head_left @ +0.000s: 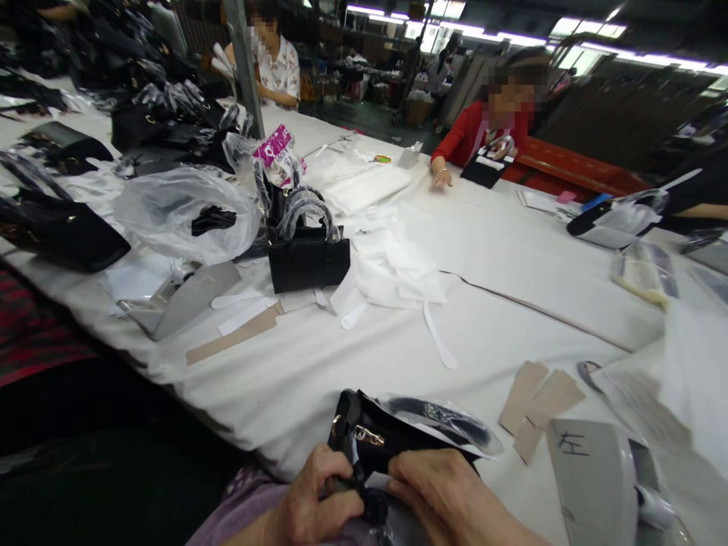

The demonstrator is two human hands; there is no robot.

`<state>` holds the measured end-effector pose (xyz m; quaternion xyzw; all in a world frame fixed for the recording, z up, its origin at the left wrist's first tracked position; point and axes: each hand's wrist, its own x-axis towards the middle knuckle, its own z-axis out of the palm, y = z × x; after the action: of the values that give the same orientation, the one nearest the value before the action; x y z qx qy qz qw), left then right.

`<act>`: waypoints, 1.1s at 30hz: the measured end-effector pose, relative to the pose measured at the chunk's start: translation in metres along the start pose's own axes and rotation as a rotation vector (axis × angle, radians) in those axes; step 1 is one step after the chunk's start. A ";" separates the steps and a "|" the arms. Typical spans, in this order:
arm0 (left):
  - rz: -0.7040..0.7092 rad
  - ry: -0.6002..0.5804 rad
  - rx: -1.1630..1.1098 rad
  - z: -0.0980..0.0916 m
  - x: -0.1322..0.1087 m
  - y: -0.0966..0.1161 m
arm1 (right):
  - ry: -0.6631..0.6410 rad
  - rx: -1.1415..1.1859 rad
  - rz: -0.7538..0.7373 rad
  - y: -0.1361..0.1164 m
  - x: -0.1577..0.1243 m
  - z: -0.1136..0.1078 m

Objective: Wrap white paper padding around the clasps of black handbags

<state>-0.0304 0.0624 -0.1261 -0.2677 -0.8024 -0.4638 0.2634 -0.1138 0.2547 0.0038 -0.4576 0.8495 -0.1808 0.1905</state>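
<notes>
A black handbag (398, 434) with gold-coloured metal fittings lies tilted at the table's near edge, close to my body. My left hand (318, 497) is closed, thumb and fingers pinching a dark part at the bag's near left side. My right hand (449, 489) rests against the bag's near side, its fingers bent together beside a small white piece (378, 480) that shows between my hands. Its fingertips are partly hidden. Behind the right hand, a plastic-wrapped dark strap or handle (437, 417) lies along the bag.
A finished-looking black handbag (310, 265) stands mid-table beside an open clear plastic bag (171, 205). Brown card pieces (540, 402) and a grey marked holder (591, 474) lie to the right. White strips (439, 341) are scattered ahead. Across the table sits a person in red (466, 133).
</notes>
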 end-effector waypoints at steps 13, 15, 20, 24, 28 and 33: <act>-0.252 -0.185 -0.129 -0.009 0.028 0.009 | -0.074 0.090 0.124 -0.009 -0.008 -0.009; -0.257 -0.182 -0.142 -0.011 0.032 0.010 | -0.119 0.072 0.128 -0.010 -0.008 -0.009; -0.254 -0.147 -0.173 -0.009 0.030 0.008 | -0.151 0.054 0.131 -0.011 -0.004 -0.012; -0.291 -0.102 -0.231 -0.005 0.028 0.006 | -0.175 0.055 0.049 -0.005 0.002 -0.008; -0.332 -0.112 -0.221 -0.005 0.029 0.007 | -0.084 0.016 -0.050 0.001 0.009 0.008; -0.350 -0.151 -0.180 -0.005 0.028 0.015 | 0.020 0.047 -0.093 0.001 0.004 -0.002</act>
<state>-0.0397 0.0696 -0.0963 -0.1808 -0.8094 -0.5510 0.0930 -0.1176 0.2524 0.0049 -0.4904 0.8246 -0.2138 0.1841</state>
